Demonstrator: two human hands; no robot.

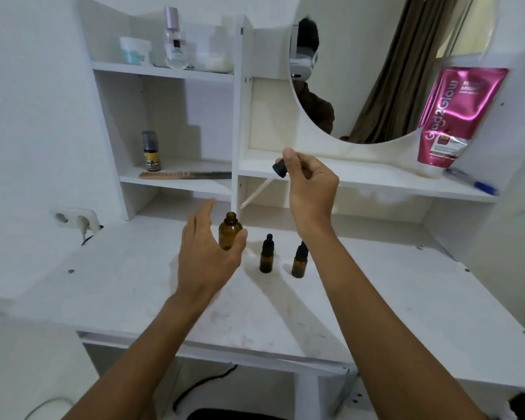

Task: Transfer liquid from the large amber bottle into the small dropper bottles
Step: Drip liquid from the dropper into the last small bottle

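The large amber bottle (pixel 229 231) stands uncapped on the white desk (pixel 134 286). My left hand (pixel 206 253) is open beside it, with the thumb near its right side and the fingers apart. My right hand (pixel 311 186) is raised above the desk and pinches the black cap of a glass dropper (pixel 265 184), whose pipette slants down-left toward the bottle's mouth. Two small amber dropper bottles with black caps stand to the right: one (pixel 266 258) in the middle, the other (pixel 299 262) partly behind my right forearm.
Shelves rise behind the desk with a comb (pixel 182 174), a small spray can (pixel 151 151), jars and a perfume bottle (pixel 175 40). A round mirror (pixel 376 65), a pink tube (pixel 458 116) and a blue pen (pixel 476 184) are at right. A wall socket (pixel 79 221) sits at left.
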